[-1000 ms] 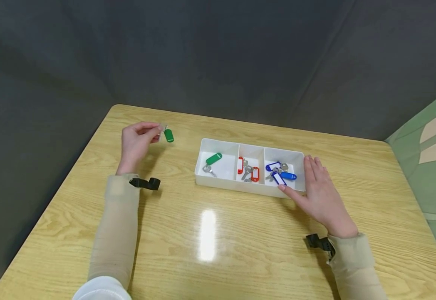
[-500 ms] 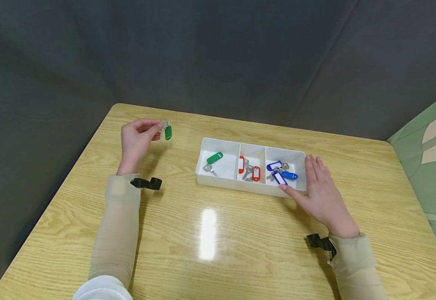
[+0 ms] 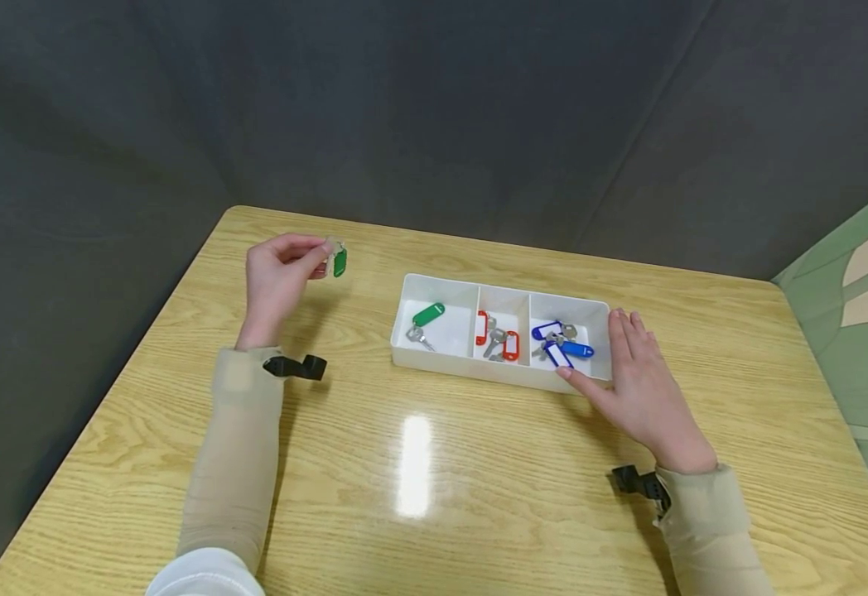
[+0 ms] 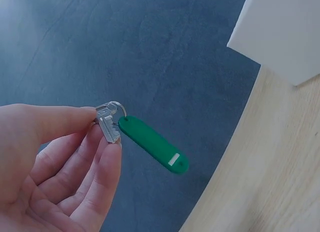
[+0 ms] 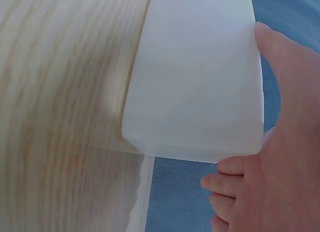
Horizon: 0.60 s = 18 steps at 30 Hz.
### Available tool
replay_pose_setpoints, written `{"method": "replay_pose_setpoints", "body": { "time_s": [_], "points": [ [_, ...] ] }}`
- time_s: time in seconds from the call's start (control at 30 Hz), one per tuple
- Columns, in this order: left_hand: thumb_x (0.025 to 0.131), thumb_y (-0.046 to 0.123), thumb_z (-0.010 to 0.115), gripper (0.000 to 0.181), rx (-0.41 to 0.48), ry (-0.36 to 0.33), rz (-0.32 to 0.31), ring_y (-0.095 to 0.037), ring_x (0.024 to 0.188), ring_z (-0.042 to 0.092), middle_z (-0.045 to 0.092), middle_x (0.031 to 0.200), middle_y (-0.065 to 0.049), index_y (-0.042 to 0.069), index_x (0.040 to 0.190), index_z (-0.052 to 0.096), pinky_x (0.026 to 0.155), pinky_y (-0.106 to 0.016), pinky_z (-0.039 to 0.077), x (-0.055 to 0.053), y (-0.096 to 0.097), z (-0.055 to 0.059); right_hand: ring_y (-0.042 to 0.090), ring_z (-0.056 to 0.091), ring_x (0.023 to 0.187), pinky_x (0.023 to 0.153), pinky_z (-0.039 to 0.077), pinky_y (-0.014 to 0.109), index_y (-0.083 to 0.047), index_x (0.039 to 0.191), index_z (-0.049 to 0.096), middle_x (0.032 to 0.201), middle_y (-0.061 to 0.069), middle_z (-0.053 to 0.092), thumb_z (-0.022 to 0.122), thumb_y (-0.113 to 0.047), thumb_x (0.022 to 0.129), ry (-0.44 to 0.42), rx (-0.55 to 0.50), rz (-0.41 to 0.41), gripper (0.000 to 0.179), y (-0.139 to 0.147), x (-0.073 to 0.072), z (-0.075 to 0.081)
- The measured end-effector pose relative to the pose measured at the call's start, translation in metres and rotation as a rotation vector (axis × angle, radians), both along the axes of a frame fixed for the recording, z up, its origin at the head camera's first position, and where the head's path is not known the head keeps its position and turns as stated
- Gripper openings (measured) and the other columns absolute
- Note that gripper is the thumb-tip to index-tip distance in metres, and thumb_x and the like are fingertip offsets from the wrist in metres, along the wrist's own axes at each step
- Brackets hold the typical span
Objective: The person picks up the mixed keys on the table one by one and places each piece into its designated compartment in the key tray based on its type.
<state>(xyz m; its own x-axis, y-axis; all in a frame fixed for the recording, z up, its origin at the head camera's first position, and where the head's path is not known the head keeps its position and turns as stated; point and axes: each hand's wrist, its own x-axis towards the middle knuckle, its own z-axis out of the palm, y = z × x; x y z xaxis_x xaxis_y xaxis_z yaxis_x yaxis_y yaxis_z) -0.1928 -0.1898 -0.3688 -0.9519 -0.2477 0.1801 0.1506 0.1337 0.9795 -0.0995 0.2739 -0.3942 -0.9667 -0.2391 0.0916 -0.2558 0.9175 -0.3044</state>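
Note:
Thumb and fingers of my left hand pinch a metal key above the table, left of the box. From its ring hangs a green key tag, tilted down. My right hand rests against the right end of a white three-compartment box, thumb at the front rim, fingers extended along the end wall. In the left compartment lies a key with a green tag. Keys with red tags lie in the middle one, and keys with blue tags in the right one.
The box stands on a light wooden table, toward its far edge. A dark curtain hangs behind, and green patterned fabric is at the far right. Each wrist wears a black camera mount.
My left hand has shifted slightly right, and the green tag has turned more edge-on and risen a little. The right hand stays against the box.

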Motion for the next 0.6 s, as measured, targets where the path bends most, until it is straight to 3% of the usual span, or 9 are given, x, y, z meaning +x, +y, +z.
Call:
{"method": "replay_pose_setpoints", "body": {
  "time_s": [0.6],
  "points": [
    [0.091,0.020,0.081,0.023,-0.078,0.037,-0.039,-0.018,0.075,0.070,0.075,0.094,-0.008,0.001,0.103,0.078,0.072,-0.025,0.058,0.009,0.012,0.007,0.044,0.005,0.152,0.122,0.002,0.051,0.009,0.159,0.008,0.163,0.032,0.011,0.062,-0.062,0.094,0.000,-0.003,0.000,0.110,0.000,0.001,0.000]
  ]
}}
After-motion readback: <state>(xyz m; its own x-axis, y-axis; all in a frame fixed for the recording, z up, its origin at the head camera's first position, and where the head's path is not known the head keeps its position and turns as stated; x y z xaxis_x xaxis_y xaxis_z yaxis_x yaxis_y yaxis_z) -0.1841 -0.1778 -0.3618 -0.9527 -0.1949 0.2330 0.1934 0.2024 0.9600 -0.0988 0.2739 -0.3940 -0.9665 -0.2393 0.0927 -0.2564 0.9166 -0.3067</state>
